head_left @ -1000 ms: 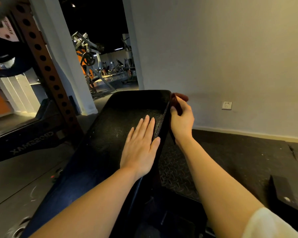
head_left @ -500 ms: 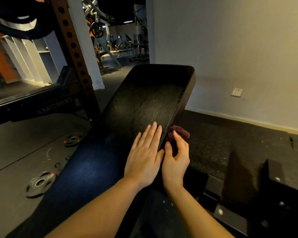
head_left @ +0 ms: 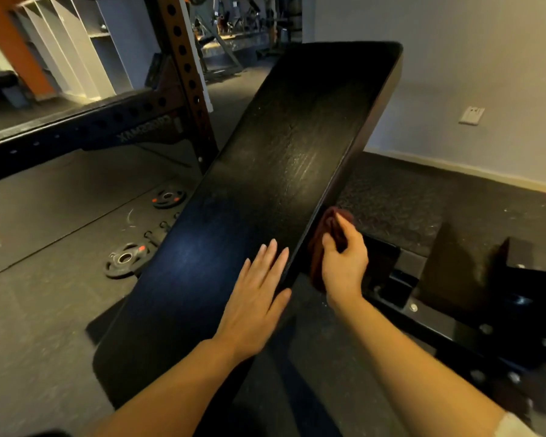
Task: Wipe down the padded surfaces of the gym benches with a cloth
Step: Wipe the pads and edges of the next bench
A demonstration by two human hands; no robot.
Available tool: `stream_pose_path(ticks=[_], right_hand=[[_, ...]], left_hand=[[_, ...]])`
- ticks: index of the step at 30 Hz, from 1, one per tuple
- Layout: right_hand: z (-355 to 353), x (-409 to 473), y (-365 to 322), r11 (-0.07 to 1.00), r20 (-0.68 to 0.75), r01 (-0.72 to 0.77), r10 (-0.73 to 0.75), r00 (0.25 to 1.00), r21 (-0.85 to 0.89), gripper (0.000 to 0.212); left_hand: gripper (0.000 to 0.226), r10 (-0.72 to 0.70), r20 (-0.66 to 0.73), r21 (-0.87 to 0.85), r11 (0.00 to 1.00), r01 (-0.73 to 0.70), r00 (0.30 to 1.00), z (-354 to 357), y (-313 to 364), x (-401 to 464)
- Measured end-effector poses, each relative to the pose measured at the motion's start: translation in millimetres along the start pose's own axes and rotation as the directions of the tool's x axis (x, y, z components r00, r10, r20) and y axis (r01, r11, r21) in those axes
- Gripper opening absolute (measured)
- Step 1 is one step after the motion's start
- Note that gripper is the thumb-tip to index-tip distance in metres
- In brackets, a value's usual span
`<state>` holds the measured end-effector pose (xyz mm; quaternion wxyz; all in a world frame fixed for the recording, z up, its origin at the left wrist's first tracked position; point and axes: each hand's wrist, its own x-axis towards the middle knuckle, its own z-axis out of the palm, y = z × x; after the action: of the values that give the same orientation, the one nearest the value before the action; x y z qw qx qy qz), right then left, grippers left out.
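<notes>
Under my arms the bench pad (head_left: 265, 171) runs long and black, tilted up away from me toward the wall (head_left: 470, 58). Its top face shows a faint sheen and some streaks. Beyond its left side stands the rack upright (head_left: 183, 67) with its row of holes, and on the floor (head_left: 44, 310) beside it lie two small weight plates (head_left: 125, 260), well apart from my work.

My left hand (head_left: 256, 307) lies flat on the pad near its right edge, fingers straight and together, holding nothing, just steadying the pad. My right hand (head_left: 344, 263) is off the right side of the pad, its grip closed round the dark red cloth (head_left: 320, 244), which is bunched and pressed against the pad's side edge.

I judge the step in hand to be wiping that side edge. To do it well I should keep the cloth pressed full against the edge, not just its upper corner, and draw it along in one long pass with even pressure. The left hand should stay planted so the pad does not rock. Bunched as it is, the cloth touches little; spreading it under my fingers would cover more. How much of the edge is already clean I cannot tell in this dim light.
</notes>
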<state>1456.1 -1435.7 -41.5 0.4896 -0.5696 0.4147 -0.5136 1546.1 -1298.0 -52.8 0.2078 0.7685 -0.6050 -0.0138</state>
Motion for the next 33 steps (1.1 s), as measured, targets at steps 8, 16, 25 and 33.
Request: stream_pose_path(ticks=[8,16,25,33], right_hand=[[10,-121,23,0.994,0.162,0.041,-0.023,0.986,-0.104,0.039],[9,-109,20,0.992,0.163,-0.020,0.041,0.986,-0.127,0.041],[6,-194,46,0.987,0.346,-0.043,0.095,0.933,-0.154,0.041],[10,-254,59,0.980,0.492,-0.001,0.100,0.865,-0.199,0.038]], left_hand=[[0.067,-0.237,-0.024,-0.125,0.965,0.232,0.971,5,-14,-76],[0.067,-0.470,-0.024,-0.206,0.866,0.456,0.882,9,-40,-138],[0.068,-0.497,-0.053,-0.265,0.843,0.468,0.866,13,-52,-177],[0.076,-0.579,-0.080,-0.259,0.798,0.544,0.811,11,-63,-196]])
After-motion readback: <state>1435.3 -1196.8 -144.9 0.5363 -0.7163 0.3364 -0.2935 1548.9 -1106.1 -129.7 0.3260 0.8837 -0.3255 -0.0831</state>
